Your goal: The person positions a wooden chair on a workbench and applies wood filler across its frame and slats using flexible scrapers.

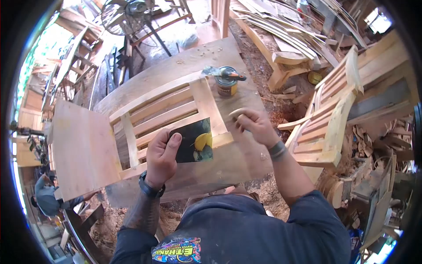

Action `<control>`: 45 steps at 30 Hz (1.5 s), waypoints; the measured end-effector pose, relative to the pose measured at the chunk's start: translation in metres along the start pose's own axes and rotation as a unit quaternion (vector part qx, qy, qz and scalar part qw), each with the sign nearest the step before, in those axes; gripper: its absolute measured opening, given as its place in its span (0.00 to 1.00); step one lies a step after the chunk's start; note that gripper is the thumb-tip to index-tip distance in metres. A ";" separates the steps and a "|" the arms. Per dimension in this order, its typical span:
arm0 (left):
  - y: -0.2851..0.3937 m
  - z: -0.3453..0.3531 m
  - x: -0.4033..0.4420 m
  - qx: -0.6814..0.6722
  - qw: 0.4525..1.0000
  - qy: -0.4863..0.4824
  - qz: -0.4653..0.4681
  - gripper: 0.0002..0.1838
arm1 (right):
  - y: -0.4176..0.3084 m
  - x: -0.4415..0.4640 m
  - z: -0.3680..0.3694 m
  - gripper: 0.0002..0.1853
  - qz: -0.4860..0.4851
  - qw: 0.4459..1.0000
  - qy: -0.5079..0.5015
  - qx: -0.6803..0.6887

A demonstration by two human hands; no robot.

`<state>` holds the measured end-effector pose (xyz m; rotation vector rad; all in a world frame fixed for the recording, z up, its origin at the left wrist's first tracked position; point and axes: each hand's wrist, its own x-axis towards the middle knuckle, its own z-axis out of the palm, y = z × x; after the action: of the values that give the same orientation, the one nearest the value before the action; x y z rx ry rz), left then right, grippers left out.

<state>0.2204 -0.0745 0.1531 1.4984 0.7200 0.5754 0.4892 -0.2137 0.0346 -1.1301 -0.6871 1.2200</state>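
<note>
My left hand is closed on a dark flat card, thumb on top. A yellow blob of paste lies on the card's right part, with a whitish-grey smear below it. My right hand is raised to the right of the card, fingers pinched on a small pale curved piece whose kind I cannot make out. Beneath my left hand, a slatted wooden chair lies on its back, its broad panel to the left. Beyond my right hand stands an open can with a putty knife across its top.
The chair rests on a plywood worktable. More slatted chair frames stand at the right, close to my right arm. A stack of thin wood strips lies at the back right. A black fan stands behind. Another person crouches at the far left.
</note>
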 end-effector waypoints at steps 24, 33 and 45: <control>-0.119 0.005 -0.063 0.117 0.975 -0.147 -0.116 0.10 | 0.103 0.017 -0.089 0.80 0.233 0.712 0.212 -0.627; -0.113 -0.004 -0.081 0.064 0.976 -0.124 -0.167 0.09 | 0.087 0.021 -0.143 0.44 0.234 0.746 0.197 -0.592; -0.104 -0.049 -0.085 -0.453 0.877 0.025 -0.159 0.30 | 0.052 -0.021 -0.118 0.14 0.203 0.975 0.047 -0.081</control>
<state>0.1174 -0.1053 0.0587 0.4774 0.5869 0.5786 0.5707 -0.2711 -0.0501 -1.5068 -0.5025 1.4602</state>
